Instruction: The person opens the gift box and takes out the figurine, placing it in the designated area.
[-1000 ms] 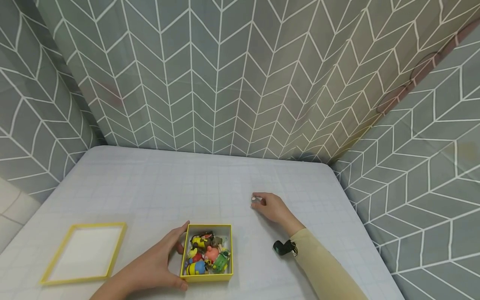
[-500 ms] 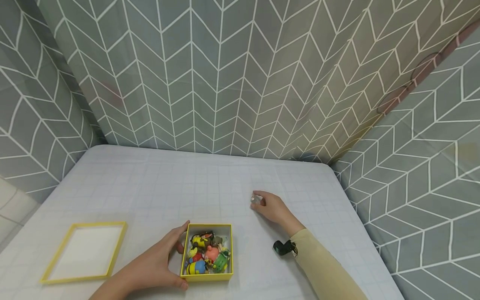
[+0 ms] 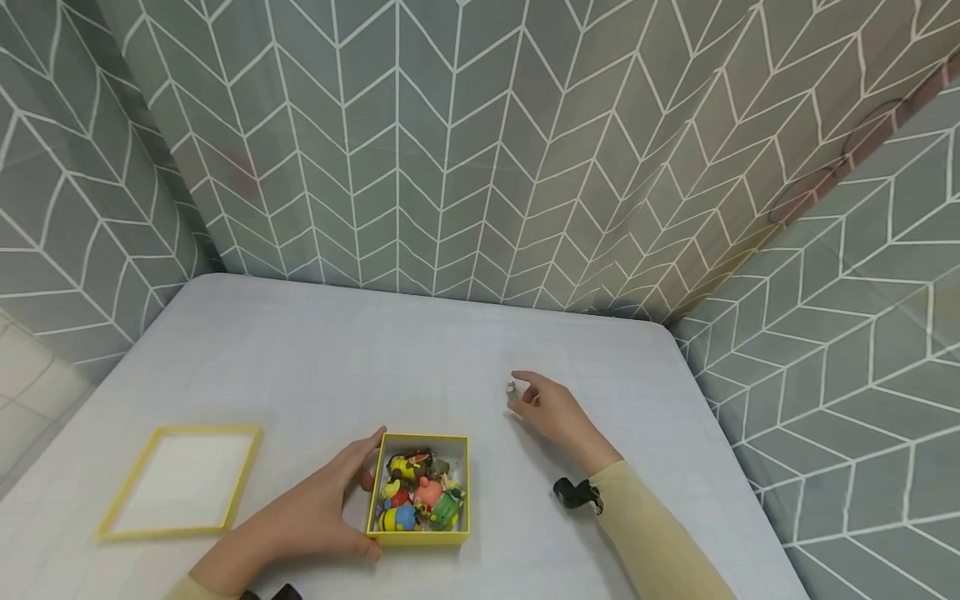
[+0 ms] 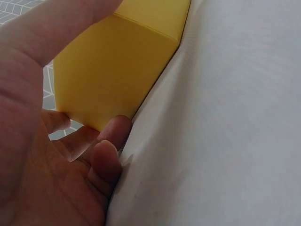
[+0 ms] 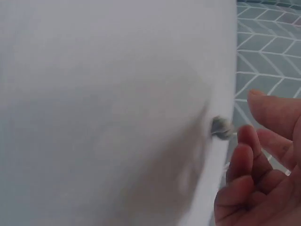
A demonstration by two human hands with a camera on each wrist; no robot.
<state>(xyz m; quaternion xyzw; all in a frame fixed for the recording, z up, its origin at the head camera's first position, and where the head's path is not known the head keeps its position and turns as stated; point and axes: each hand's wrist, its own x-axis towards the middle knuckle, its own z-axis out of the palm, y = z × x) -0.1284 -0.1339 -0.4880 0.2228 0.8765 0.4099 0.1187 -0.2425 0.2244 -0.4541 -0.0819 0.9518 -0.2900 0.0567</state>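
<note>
A yellow box (image 3: 420,539) with a grey-white inside holds several small toy figures (image 3: 428,492), among them pink, green and yellow-and-blue ones. Around its left side my left hand (image 3: 322,508) grips it, thumb at the near corner and fingers at the far one. The left wrist view shows fingertips against the yellow wall (image 4: 108,70). Farther back on the right, a small grey-white figure (image 3: 512,388) stands on the table. My right hand (image 3: 555,412) is just beside it, thumb and fingers parted. In the right wrist view that figure (image 5: 221,128) is blurred, close to the fingertips.
A shallow yellow-rimmed lid (image 3: 165,532) lies at the left, its white inside facing up. White cloth covers the table (image 3: 337,350). Grey patterned curtains (image 3: 420,150) hang behind it and at both sides.
My right thumb and fingers have spread and let go of the small grey-white figure, which stays on the table. The left hand keeps its grip on the box. The head view has shifted slightly.
</note>
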